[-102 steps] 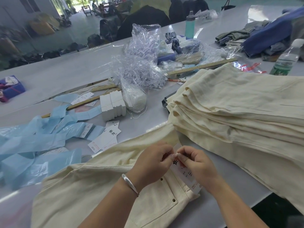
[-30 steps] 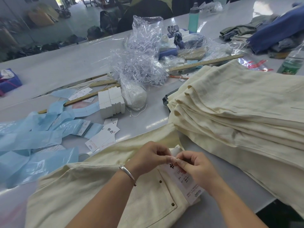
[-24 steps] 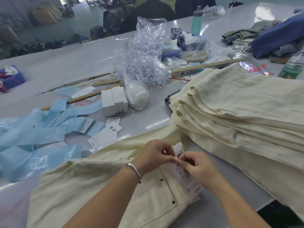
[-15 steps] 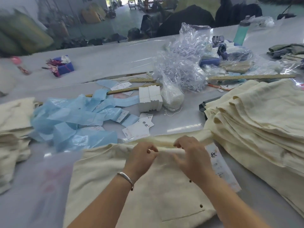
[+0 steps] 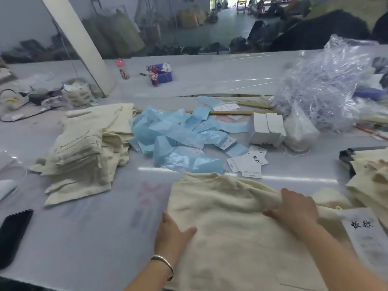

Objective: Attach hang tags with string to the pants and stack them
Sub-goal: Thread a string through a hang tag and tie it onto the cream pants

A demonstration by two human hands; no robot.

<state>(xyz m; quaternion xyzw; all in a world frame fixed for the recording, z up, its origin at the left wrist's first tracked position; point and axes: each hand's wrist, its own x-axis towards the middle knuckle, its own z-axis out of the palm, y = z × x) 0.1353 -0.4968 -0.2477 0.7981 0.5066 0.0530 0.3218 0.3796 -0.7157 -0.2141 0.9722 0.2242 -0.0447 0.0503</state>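
— So, from the head camera, what are the hands doing?

— Both are on the cream pants [image 5: 237, 234] lying on the pale grey table [image 5: 90, 238]. The left hand [image 5: 173, 233] holds the garment's left edge, thumb on top and fingers tucked under the cloth. The right hand [image 5: 294, 208] grips a bunched fold near the far right edge.

— And the tag?

— A white hang tag [image 5: 365, 234] with black characters lies just right of the right hand, near the waistband; whether the string is tied, I cannot tell.

— What surrounds them on the surface?

— Well to the left of the left hand, farther away, sits a stack of folded cream pants [image 5: 88, 152]. Beyond both hands lies a heap of light blue plastic bags [image 5: 174, 139], with loose tags [image 5: 248, 162] just past the garment's far edge. Beyond the right hand stand white tag bundles [image 5: 266, 129] and a crumpled clear plastic mass [image 5: 323, 80]. At the right border another cream pile [image 5: 371, 175] shows partly. A dark phone [image 5: 12, 234] lies far left of the left hand, near the table's edge.

— And the room?

— A slanted white column [image 5: 79, 45] rises beyond the stack; behind it, blurred sacks and dark heaps line a workshop floor.
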